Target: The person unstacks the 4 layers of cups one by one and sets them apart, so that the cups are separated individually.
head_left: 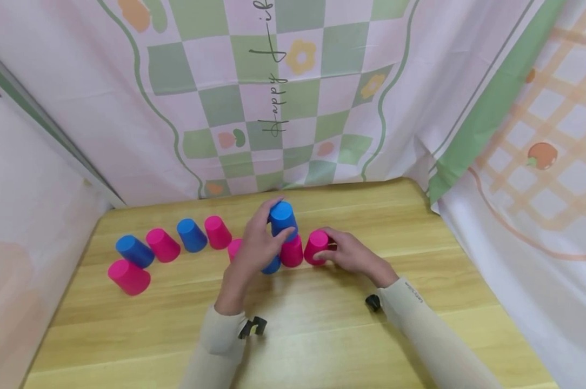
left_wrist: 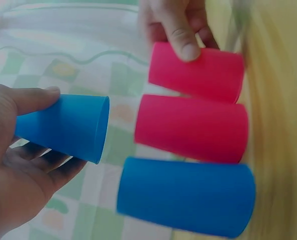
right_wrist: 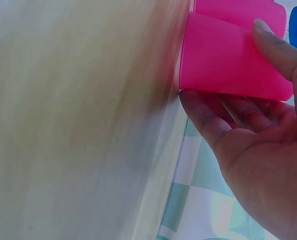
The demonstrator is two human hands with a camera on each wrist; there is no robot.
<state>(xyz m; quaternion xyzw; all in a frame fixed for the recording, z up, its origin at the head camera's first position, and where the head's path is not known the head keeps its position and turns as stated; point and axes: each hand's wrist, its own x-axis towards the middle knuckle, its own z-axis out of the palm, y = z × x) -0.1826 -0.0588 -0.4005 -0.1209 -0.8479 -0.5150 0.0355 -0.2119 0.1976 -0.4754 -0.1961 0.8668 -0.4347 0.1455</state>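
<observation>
My left hand (head_left: pixel 254 246) holds a blue cup (head_left: pixel 283 219), bottom up, in the air above a row of upturned cups. In the left wrist view a gap shows between this cup's rim and the row. My right hand (head_left: pixel 353 255) grips the pink cup (head_left: pixel 317 244) at the row's right end, which stands on the table. Close beside it is another pink cup (head_left: pixel 292 254), then a blue cup (left_wrist: pixel 188 197) partly covered by my left hand in the head view. A further pink cup (head_left: pixel 234 247) is mostly hidden behind that hand.
Farther left on the wooden table (head_left: pixel 186 335) stand several upturned cups, among them a pink cup (head_left: pixel 218 233), a blue cup (head_left: pixel 192 236) and a pink cup (head_left: pixel 129 277) nearest the left edge. A patterned curtain (head_left: pixel 283 108) hangs along the back edge.
</observation>
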